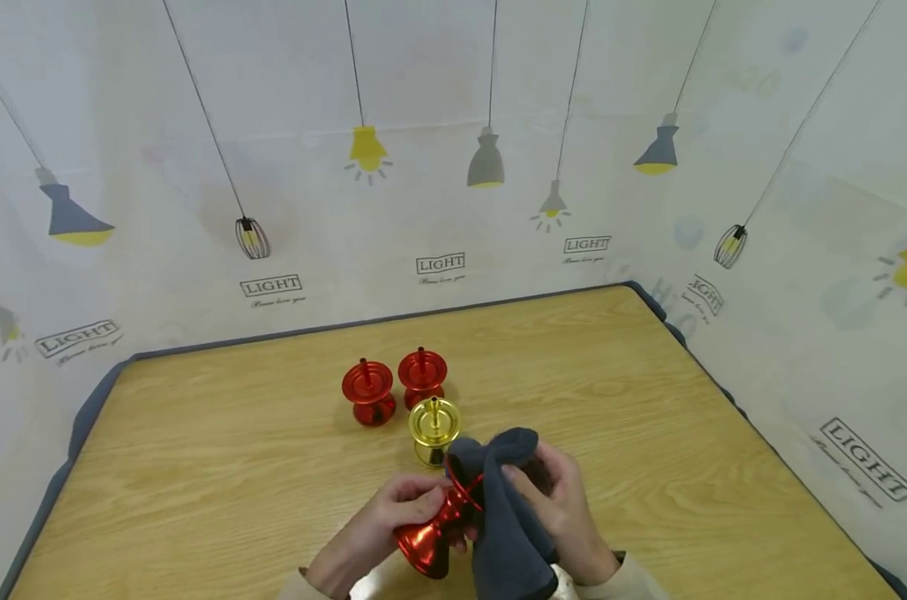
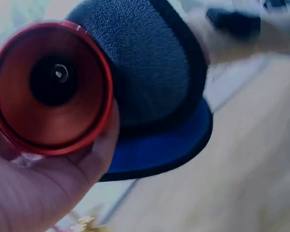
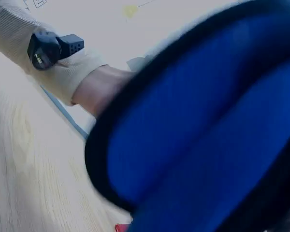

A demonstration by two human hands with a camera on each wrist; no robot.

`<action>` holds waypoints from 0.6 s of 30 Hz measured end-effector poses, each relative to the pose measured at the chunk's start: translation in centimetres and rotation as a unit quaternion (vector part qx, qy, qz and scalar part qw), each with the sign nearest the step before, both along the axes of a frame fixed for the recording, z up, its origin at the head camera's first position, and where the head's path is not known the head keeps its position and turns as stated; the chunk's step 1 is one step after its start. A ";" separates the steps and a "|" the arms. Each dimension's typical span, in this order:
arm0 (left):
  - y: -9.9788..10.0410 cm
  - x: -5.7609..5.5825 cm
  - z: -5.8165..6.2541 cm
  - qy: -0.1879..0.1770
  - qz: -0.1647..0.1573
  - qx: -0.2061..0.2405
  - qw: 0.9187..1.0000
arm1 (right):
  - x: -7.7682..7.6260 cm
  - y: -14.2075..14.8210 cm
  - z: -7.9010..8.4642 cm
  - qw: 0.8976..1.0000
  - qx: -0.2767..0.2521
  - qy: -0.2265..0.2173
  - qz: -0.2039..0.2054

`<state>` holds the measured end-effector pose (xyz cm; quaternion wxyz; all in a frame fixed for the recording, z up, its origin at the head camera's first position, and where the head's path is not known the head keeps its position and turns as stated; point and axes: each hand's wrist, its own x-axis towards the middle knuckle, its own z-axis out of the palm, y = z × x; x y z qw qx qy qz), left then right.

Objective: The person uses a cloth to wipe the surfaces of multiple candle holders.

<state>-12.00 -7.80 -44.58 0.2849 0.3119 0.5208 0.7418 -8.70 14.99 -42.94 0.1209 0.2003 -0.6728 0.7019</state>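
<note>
A shiny red candle holder (image 1: pixel 427 542) is tilted on its side in my left hand (image 1: pixel 404 512), which grips it round the waist. Its hollow round base (image 2: pixel 19 96) faces the left wrist camera. In my right hand (image 1: pixel 569 508) I hold a dark grey cloth (image 1: pixel 509 533), pinched near its upper part. The cloth lies against the dish end of the red holder and hides part of it. Its blue underside (image 3: pixel 183 135) fills much of the right wrist view, where the right hand's fingers are hidden.
Two upright red candle holders (image 1: pixel 367 392) and a gold candle holder (image 1: pixel 434 425) stand just beyond my hands on the wooden table (image 1: pixel 221 467). A pale curtain-like sheet (image 1: pixel 423 208) printed with lamps surrounds the table's back and sides.
</note>
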 end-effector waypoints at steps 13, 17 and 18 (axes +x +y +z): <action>0.4 1.6 2.1 0.165 0.188 -0.176 0.952 | 0.1 0.0 0.1 0.996 -0.005 -0.079 -0.040; 0.4 1.7 1.9 0.063 0.210 -0.115 0.969 | -0.1 0.6 0.3 0.998 -0.015 -0.006 -0.067; 0.6 1.8 2.0 0.040 0.230 -0.115 0.965 | -0.2 0.6 0.4 0.997 -0.005 0.031 -0.073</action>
